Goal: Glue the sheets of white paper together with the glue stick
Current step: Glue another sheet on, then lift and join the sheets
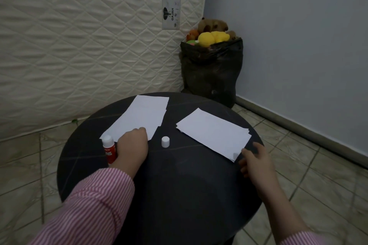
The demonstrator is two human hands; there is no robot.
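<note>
Two small stacks of white paper lie on a round black table [179,185]. The left stack [139,117] lies at the far left, the right stack [215,133] at the far right. My left hand [132,147] rests knuckles-up on the near edge of the left stack and grips a red glue stick [109,151], uncapped, with its white tip pointing up. Its white cap [165,141] stands on the table between the stacks. My right hand [255,160] has its fingers spread and touches the near corner of the right stack.
A quilted mattress [79,45] leans upright behind the table. A black bag [211,73] stuffed with plush toys stands in the corner by the blue wall. Tiled floor surrounds the table on both sides.
</note>
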